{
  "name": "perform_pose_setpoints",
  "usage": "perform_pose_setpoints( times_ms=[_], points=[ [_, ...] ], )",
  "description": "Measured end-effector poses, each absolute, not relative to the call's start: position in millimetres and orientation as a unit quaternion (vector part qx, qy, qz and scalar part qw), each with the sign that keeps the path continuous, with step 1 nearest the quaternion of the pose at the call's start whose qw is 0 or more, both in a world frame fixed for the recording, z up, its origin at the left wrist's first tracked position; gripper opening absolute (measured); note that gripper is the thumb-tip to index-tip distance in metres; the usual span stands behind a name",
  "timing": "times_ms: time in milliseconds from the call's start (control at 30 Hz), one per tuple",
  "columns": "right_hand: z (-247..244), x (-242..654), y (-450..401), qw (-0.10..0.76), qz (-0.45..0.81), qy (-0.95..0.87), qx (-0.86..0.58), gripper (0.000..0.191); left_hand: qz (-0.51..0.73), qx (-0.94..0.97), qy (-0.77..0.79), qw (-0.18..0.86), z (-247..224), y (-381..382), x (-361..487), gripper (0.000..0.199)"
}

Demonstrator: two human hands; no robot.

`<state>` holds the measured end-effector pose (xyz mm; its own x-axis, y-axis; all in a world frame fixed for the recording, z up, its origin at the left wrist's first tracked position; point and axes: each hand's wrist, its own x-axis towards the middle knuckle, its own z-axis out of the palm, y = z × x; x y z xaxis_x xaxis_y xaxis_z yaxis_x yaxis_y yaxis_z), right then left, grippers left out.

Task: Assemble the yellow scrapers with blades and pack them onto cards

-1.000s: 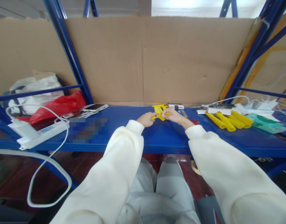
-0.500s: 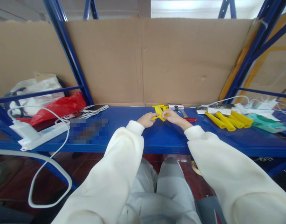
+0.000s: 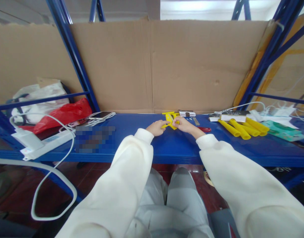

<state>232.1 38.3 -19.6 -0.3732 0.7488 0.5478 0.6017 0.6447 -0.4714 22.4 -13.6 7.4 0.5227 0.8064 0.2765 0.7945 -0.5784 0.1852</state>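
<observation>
Barely shifted, the yellow part [image 3: 169, 119] is pinched by the left hand [image 3: 155, 128] and the right hand [image 3: 183, 125]; tubes [image 3: 241, 129] are laid toward the shelf's [image 3: 132, 132] right edge.

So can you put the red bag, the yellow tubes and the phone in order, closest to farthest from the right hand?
1. Yellow tubes, right of the right hand.
2. Phone, off to the left.
3. Red bag, left past the phone.
</observation>
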Motion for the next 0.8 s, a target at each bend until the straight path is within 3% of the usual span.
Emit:
perform_pose_setpoints(
  times_ms=[500, 800],
  points=[
    [-16, 226, 27, 0.392, 0.157, -0.792, -0.440, 0.007, 0.178, 0.878, 0.444, 0.010, 5, -11, 21, 0.053],
    [-9, 220, 19, 0.499, 0.288, -0.665, -0.475, 0.017, 0.197, 0.872, 0.448, 0.024, 7, -10, 21, 0.052]
  ],
)
